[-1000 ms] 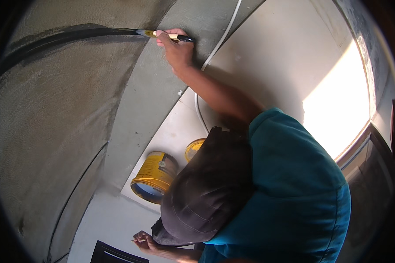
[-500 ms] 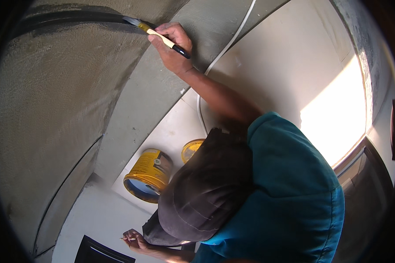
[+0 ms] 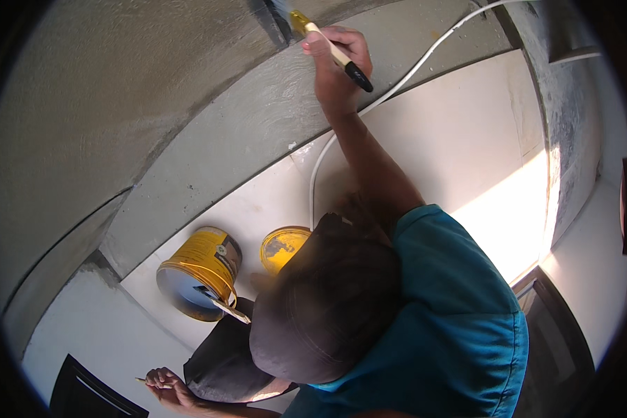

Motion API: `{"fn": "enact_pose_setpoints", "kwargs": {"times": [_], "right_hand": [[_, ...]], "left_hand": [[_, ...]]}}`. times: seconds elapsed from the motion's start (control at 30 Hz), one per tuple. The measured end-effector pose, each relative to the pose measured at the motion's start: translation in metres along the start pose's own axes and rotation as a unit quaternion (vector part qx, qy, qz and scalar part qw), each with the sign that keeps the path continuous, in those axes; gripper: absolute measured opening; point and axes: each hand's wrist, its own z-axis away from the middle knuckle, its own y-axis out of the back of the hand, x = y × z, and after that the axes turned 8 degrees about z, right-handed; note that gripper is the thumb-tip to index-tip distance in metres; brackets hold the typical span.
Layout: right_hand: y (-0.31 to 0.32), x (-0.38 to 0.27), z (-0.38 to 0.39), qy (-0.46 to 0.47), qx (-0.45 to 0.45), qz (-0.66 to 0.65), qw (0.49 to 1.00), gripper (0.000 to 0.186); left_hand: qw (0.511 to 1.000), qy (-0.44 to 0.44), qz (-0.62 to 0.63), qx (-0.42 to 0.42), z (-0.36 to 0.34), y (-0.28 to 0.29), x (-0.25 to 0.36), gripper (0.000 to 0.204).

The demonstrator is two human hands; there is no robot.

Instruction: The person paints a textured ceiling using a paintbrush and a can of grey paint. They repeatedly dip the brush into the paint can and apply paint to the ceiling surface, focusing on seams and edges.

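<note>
My right hand [image 3: 343,66] is closed around a paintbrush [image 3: 331,47] with a pale handle, black end and yellow ferrule. Its blurred bristles meet the grey-brown wall [image 3: 153,76] at the top, beside a dark wet-looking stripe [image 3: 268,22]. Low on the left, my left hand [image 3: 168,389] is closed on a thin pale stick, whose kind I cannot make out. Between the hands a yellow bucket [image 3: 205,254] stands tilted in view, pale inside, with a flat pale stick [image 3: 231,311] across its rim. Next to it lies a smeared yellow lid [image 3: 285,245].
A white cable [image 3: 425,57] curves over the grey ledge [image 3: 251,132] and the pale floor slab [image 3: 460,125]. My dark-trousered knees [image 3: 320,299] partly hide the floor near the lid. A black panel [image 3: 94,393] is at lower left, a dark-framed one [image 3: 557,327] at right.
My view has shifted, and the brush now appears farther right and higher along the wall. The bucket and my left hand appear farther left. The stick on the bucket's rim shows more plainly.
</note>
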Motion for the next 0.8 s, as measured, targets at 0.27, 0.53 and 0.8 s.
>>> {"fn": "enact_pose_setpoints", "kwargs": {"times": [0.27,0.53,0.8], "right_hand": [[0.008,0.049,0.011,-0.170,-0.039,0.107,0.979,0.017],[0.014,0.020,0.013,0.224,-0.185,0.364,0.885,0.011],[-0.028,-0.010,0.006,0.410,-0.129,0.424,0.797,0.012]], "left_hand": [[0.997,-0.051,0.029,0.044,0.013,-0.020,-0.020,0.024],[0.990,-0.053,0.117,0.060,0.027,-0.032,-0.033,0.027],[0.981,-0.031,0.161,0.107,0.025,-0.017,-0.017,0.029]]}}
